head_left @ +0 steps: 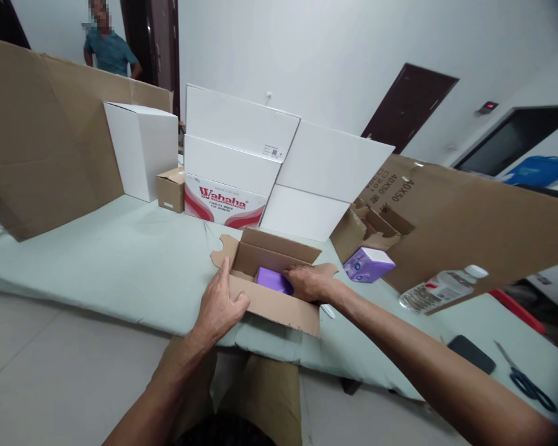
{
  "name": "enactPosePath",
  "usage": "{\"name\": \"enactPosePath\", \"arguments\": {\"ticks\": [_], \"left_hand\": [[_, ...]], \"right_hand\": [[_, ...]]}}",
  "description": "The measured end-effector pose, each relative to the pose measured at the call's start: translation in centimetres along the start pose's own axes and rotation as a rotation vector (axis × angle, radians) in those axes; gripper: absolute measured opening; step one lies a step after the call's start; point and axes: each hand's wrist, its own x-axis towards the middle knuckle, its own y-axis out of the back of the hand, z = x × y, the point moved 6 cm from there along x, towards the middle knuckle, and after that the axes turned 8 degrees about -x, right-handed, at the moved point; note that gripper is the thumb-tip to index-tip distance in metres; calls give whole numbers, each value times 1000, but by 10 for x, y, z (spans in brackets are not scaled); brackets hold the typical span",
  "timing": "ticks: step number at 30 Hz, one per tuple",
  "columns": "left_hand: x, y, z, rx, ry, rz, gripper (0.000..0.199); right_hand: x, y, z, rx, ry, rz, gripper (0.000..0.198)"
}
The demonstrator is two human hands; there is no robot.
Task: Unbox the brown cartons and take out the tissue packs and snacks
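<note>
An open brown cardboard carton [274, 310] sits at the front edge of the table with its flaps spread. My left hand [221, 303] rests against its left front corner, fingers stretched out and thumb apart. Inside the carton lies a purple box [272, 280]. My right hand [305, 283] reaches into the carton from the right and grips the right end of this box; its fingertips are partly hidden. To the right of the carton, a second purple box [369, 265] with a printed pattern and a white side lies on the table.
Behind the carton stand a white Wahaha carton [232, 201], a small brown box [170, 191] and a tall white box [144, 152]. Large cardboard sheets [51, 136] flank the table. A water bottle [444, 289], a dark flat object [471, 354] and scissors [527, 381] lie right. A person [109, 52] stands behind.
</note>
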Motion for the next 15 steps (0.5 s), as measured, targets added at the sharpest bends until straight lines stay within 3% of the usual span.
{"name": "enactPosePath", "arguments": {"ticks": [4,10,15], "left_hand": [[-1,-1,-1,-14,11,5,88],[-1,-6,-4,-50,32,25,89],[-2,-9,0,-30,9,40,88]], "right_hand": [[2,-7,4,58,-19,-34,34],[4,-7,11,264,17,-3,65],[6,-5,13,520,-35,88,64]]}}
